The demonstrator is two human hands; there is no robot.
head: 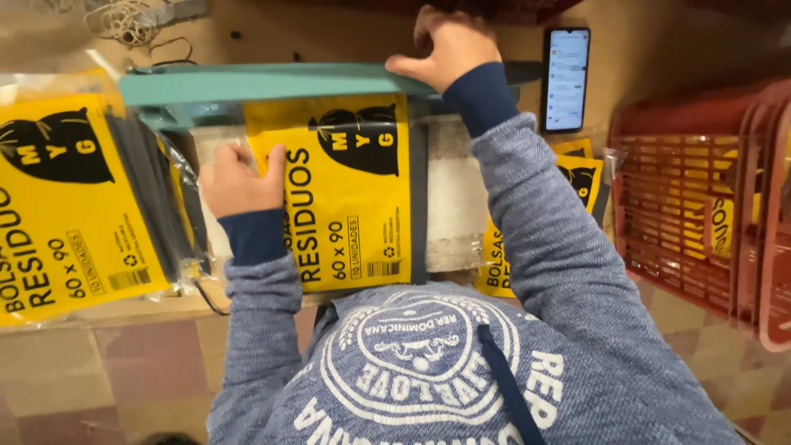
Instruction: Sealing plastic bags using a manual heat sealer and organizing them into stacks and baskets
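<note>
My left hand presses flat on the left edge of a yellow plastic packet of black bags that lies under the arm of a green sealing machine. My right hand grips the right end of that green arm from above, fingers curled over it. The packet's top edge sits beneath the arm. Both of my sleeves are blue-grey knit with dark cuffs.
A stack of the same yellow packets lies at the left. A phone with a lit screen rests at the upper right. Red plastic crates holding more packets stand at the right; further packets lie beside them. Tiled floor shows below.
</note>
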